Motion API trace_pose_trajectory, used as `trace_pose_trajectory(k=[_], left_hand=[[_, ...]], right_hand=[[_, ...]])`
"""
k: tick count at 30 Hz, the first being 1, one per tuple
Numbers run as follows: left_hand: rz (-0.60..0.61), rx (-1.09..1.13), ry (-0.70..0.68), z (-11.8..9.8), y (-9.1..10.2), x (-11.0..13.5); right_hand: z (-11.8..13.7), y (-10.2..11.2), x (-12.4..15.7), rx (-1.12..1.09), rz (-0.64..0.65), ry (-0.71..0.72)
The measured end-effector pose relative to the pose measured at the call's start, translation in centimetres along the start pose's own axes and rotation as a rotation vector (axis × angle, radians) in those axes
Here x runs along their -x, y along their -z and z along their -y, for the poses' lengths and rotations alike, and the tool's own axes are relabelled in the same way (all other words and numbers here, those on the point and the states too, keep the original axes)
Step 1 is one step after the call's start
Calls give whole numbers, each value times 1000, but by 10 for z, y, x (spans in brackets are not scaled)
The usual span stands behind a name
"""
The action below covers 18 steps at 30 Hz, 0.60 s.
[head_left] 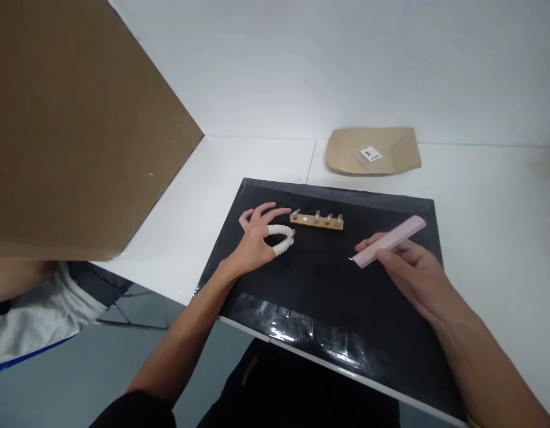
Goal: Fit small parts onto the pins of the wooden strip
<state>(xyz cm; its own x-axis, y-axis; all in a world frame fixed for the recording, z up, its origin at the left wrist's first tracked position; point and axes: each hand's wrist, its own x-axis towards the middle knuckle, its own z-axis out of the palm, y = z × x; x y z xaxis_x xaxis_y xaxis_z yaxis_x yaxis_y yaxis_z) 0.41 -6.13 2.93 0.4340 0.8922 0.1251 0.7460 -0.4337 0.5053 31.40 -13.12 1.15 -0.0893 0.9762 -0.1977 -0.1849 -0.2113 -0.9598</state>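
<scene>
My left hand [259, 238] rests on a black mat [328, 297], with white finger cots on the thumb and index finger, which pinch a small metal screw at their tips. The other fingers spread toward a small wooden strip [317, 221] with several metal screws standing in it. My right hand [408, 267] holds a pale pink screwdriver [388, 241] like a pen, its thin metal tip pointing left just above the mat, to the right of the strip.
The mat lies on a white table [480, 190]. A tan paper tray [373, 151] holding a small clear bag with a label sits at the back. A large cardboard panel [70, 131] stands at the left. Another person's white clothing [29, 309] shows at lower left.
</scene>
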Motion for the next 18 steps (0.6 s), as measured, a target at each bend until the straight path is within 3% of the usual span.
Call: trace_pose_trajectory(k=[11, 18], left_hand=[[-55, -47, 21, -1, 0, 3], [-98, -169, 94, 19, 2, -5]], right_hand=[[-1, 1, 0, 26, -21, -8], [0, 1, 1, 32, -25, -4]])
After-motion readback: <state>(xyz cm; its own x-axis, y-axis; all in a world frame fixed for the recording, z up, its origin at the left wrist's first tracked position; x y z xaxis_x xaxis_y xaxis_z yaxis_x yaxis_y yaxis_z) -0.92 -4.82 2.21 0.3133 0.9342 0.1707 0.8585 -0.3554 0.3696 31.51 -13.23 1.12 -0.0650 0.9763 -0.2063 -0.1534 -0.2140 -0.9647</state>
